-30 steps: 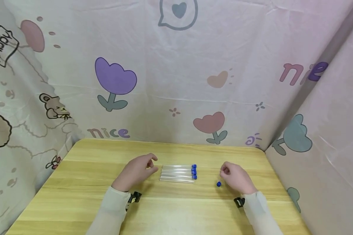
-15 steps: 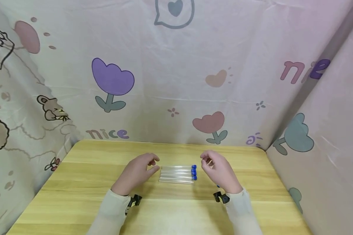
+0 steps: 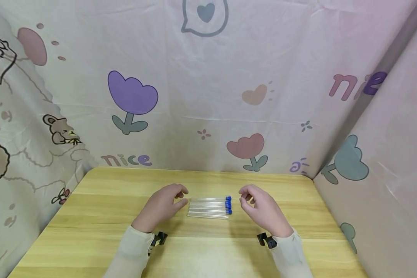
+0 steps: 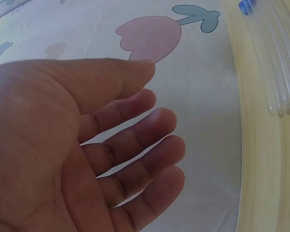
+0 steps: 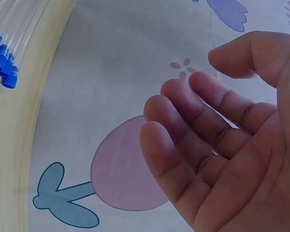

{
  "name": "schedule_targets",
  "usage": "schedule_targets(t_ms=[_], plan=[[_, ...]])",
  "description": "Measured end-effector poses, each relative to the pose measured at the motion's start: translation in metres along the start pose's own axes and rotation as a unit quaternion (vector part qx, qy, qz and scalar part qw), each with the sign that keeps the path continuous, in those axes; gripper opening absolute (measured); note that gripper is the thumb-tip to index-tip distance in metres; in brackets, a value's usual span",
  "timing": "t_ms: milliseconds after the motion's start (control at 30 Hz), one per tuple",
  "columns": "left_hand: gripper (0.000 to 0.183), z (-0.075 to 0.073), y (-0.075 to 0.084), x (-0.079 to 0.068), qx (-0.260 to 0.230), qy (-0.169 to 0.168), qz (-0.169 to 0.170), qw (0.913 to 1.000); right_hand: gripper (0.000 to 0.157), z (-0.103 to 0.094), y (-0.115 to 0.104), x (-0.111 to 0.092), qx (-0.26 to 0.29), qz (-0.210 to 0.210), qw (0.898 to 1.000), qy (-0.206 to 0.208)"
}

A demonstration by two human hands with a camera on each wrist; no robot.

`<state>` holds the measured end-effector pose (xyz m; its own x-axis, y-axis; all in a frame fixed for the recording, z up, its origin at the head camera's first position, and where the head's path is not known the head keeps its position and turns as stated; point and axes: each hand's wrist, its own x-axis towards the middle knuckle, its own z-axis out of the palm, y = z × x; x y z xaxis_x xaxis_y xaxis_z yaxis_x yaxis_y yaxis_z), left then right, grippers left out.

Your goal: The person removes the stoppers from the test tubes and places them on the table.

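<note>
Several clear test tubes (image 3: 208, 207) lie side by side on the wooden table (image 3: 208, 255). Blue caps (image 3: 228, 205) sit at their right ends, while the tube nearest the person shows a bare end. Just left of the tubes, my left hand (image 3: 161, 204) hovers with relaxed, slightly bent fingers (image 4: 150, 125) and an empty palm. On the other side, close to the caps, is my right hand (image 3: 264, 210). Its fingers (image 5: 164, 145) bend loosely around nothing, as the right wrist view shows. The loose blue cap seen earlier is hidden by this hand.
A printed curtain (image 3: 194, 85) hangs behind the table, and another curtain side (image 3: 396, 185) borders it on the right. Each wrist carries a small black camera mount, on the left (image 3: 158, 238) and right (image 3: 266, 240).
My right hand has moved left, from beside the loose blue cap to near the capped tube ends, covering that cap from view. My left hand and the tubes have stayed in place.
</note>
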<state>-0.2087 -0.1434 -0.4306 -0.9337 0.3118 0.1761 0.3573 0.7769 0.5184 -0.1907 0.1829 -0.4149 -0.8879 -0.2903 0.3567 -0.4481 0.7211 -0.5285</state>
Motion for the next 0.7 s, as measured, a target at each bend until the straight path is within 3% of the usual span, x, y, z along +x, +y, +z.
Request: schedule_targets(t_ms=[500, 700], plan=[[0.012, 0.006, -0.002, 0.000, 0.000, -0.005, 0.009, 0.9999, 0.012, 0.013, -0.007, 0.000, 0.004, 0.024, 0.999, -0.030], [0.004, 0.023, -0.009, 0.007, 0.004, -0.017, 0.014, 0.9997, 0.012, 0.013, -0.008, 0.000, 0.002, 0.026, 0.999, -0.031]])
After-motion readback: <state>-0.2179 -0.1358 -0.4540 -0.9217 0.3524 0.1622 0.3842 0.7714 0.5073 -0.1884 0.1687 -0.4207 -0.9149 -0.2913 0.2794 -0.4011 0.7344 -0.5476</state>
